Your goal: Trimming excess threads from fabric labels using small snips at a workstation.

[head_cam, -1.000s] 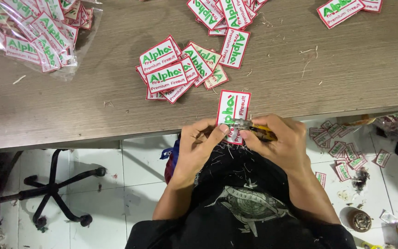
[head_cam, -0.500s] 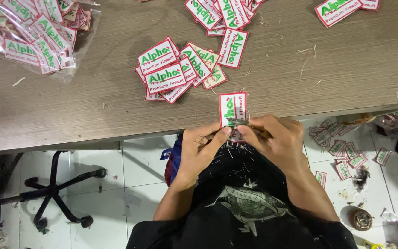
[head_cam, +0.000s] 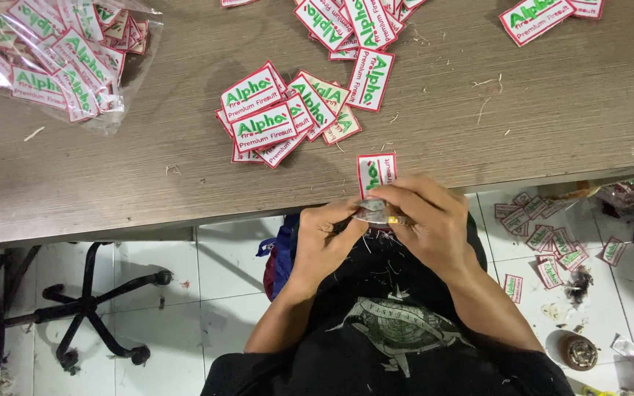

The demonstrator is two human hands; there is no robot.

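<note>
Small garment-label workshop: wood-grain bench [head_cam: 552,125] strewn with embroidered patches [head_cam: 288,117], a plastic bag of patches [head_cam: 53,59], thread scraps, more patches dropped on white tiled floor [head_cam: 207,271].

Grey-brown wood-grain table [head_cam: 522,110], front edge facing person. On it: pile of white, red-edged patches [head_cam: 284,117] at centre, second pile [head_cam: 357,22] at far edge, two patches [head_cam: 541,15] far right, clear bag of patches [head_cam: 53,59] far left, thread scraps [head_cam: 486,92] scattered. Tiled floor [head_cam: 207,271] below, loose patches [head_cam: 552,242] on right.

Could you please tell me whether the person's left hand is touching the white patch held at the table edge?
Touching. The head view shows the left hand pinching the lower end of the patch, fingertips meeting it with no gap.
</note>
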